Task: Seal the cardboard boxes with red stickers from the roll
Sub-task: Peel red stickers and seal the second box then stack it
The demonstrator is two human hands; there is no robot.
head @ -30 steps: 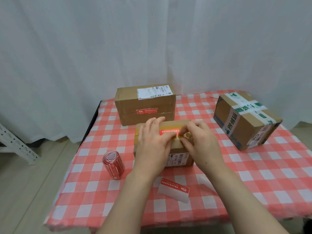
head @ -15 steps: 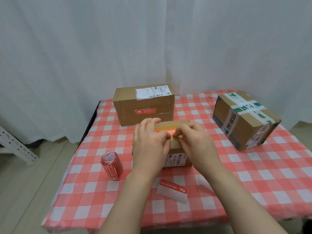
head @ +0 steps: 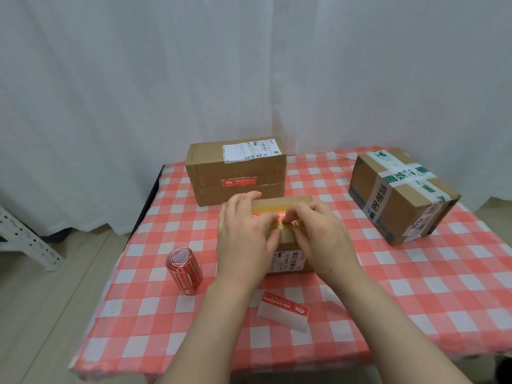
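Note:
A small cardboard box (head: 291, 202) stands mid-table. A red sticker (head: 267, 215) lies along its top, mostly covered by my fingers. My left hand (head: 243, 236) rests flat over the box's left half, fingers apart, pressing on the sticker. My right hand (head: 321, 234) is curled on the right half, its fingertips pinched at the sticker's right end. The roll of red stickers (head: 184, 268) lies left of the box. A second box (head: 235, 164) behind it has a red sticker (head: 239, 182) across its front seam.
A loose red sticker on white backing (head: 285, 310) lies on the checked tablecloth (head: 401, 286) near the front edge. A larger box with green-printed tape (head: 399, 195) sits at the right. White curtain behind; a metal rack leg (head: 25, 239) stands on the floor at left.
Both hands have slid closer together over the sticker, so less red shows between them. The boxes and roll have not moved.

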